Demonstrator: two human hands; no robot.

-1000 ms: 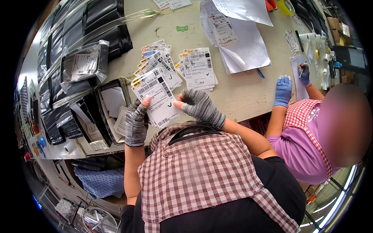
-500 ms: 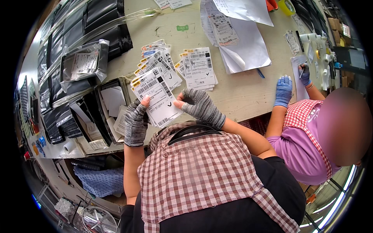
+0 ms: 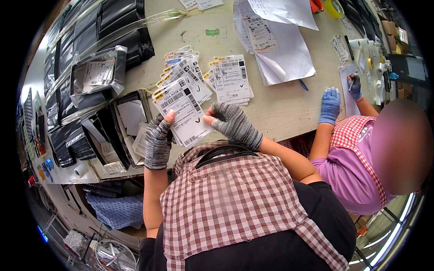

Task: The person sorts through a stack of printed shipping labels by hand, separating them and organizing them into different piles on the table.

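Note:
A small stack of white shipping labels (image 3: 185, 118), each with a barcode and the top one bearing a black tick, is held over the table's near edge. My left hand (image 3: 158, 141), in a grey knit fingerless glove, grips its left side with the thumb on top. At its right edge, the thumb and fingers of my right hand (image 3: 234, 124), gloved alike, pinch the paper. Fanned labels (image 3: 184, 72) lie just beyond the held stack, partly covered by it. Another label pile (image 3: 229, 79) lies to their right.
Black plastic mailer bags (image 3: 120, 22) and a wrapped parcel (image 3: 98, 72) are at the left, beside an open box (image 3: 143, 106) of papers. Large white sheets (image 3: 289, 54) lie at the far right, near a blue pen (image 3: 303, 85). A co-worker (image 3: 350, 149) writes at the right.
Both hands keep their hold on the labels. The held stack has shifted very slightly; everything else looks the same.

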